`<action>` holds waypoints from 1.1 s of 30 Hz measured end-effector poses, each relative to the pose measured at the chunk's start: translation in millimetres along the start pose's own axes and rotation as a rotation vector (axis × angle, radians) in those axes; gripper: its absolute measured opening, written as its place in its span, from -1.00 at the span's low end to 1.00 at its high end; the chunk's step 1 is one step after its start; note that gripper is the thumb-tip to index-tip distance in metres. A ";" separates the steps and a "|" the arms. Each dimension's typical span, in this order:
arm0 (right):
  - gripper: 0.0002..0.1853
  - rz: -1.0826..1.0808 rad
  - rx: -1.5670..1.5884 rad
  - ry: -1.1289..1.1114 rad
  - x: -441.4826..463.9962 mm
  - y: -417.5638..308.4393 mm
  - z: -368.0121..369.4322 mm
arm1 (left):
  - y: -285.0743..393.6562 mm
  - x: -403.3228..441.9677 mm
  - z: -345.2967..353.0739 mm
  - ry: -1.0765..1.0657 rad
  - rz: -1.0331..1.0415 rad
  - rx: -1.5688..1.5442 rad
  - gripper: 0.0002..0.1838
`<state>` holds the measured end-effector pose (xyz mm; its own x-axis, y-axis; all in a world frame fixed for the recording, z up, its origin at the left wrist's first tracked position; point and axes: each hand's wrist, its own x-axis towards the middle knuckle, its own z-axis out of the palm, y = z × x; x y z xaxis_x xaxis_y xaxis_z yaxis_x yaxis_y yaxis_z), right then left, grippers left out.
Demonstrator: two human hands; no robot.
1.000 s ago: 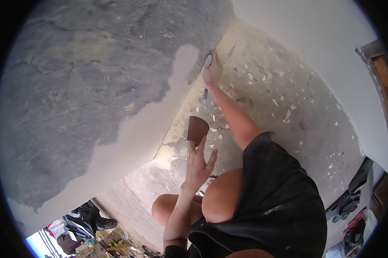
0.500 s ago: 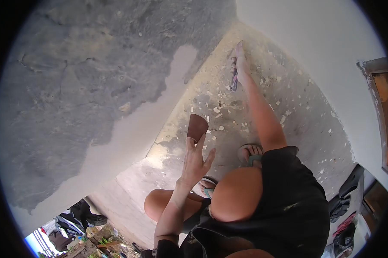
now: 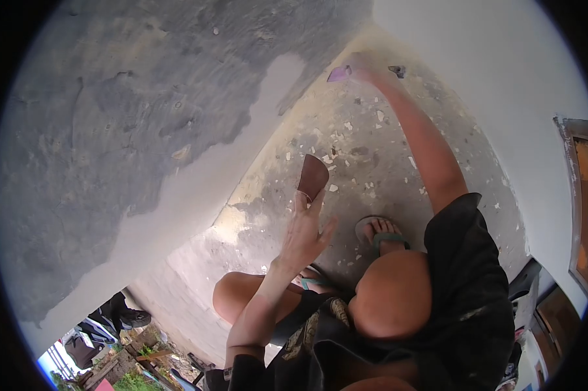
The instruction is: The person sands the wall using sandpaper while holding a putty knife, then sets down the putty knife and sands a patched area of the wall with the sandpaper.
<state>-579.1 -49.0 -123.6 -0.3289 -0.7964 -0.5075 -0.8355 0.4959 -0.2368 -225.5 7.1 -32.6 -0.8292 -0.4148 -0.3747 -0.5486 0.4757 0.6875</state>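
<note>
My left hand is in front of my knees, back of the hand up, thumb held apart. Its fingers pinch a folded piece of dark brown sandpaper, which sticks out past the fingertips. My right arm stretches far forward over the floor. At its end my right hand, smeared by motion, is closed around a scraper. The scraper's pale purple, wedge-shaped end points left, close to the wall's base. A dark mottled handle end shows on the hand's other side. The fingers themselves are blurred.
A grey wall with a smooth pale patch rises on the left; a white wall stands right. Paint flakes dot the concrete floor. My sandalled feet are below. Dark shoes and rubble lie lower left.
My right hand has turned the scraper from pointing toward me to lying crosswise. The left hand has shifted slightly right with the sandpaper, and the view has tilted a little.
</note>
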 end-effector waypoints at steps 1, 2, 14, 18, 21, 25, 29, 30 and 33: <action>-0.69 -0.009 -0.065 -0.029 1.9 -4.0 -5.6 | 0.2 -0.7 0.6 -0.010 -0.026 -0.025 -0.36; -0.70 -0.007 -0.065 -0.006 5.3 -6.1 -10.7 | 0.0 -0.7 0.5 -0.021 -0.049 -0.047 -0.36; -0.73 -0.021 0.063 0.259 -2.6 -10.7 -24.8 | -8.7 -4.7 3.0 0.083 0.091 0.065 -0.40; -0.74 -0.015 0.072 0.315 -1.2 -18.5 -23.1 | -7.3 -7.1 2.9 0.056 0.086 0.072 -0.41; -0.75 -0.003 0.073 0.347 6.8 -24.9 -22.6 | -7.2 -9.5 5.3 0.069 0.075 0.075 -0.40; -0.76 0.003 0.108 0.410 12.0 -33.3 -17.2 | -11.2 -7.6 1.7 0.094 0.111 0.053 -0.40; -0.77 -0.001 0.155 0.427 7.8 -33.7 -7.7 | -5.8 -9.8 -0.8 0.018 0.068 0.019 -0.37; -0.77 -0.006 0.168 0.427 6.5 -34.9 -3.7 | -6.0 -9.1 -0.5 0.030 0.088 0.040 -0.37; -0.78 -0.059 0.246 0.342 -5.0 -39.9 19.3 | -5.0 -11.9 1.9 0.047 0.112 0.091 -0.40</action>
<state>-535.7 -58.1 -127.6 -0.4457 -0.8742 -0.1928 -0.7410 0.4811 -0.4685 -213.1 11.1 -32.8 -0.8811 -0.3900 -0.2675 -0.4620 0.5887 0.6633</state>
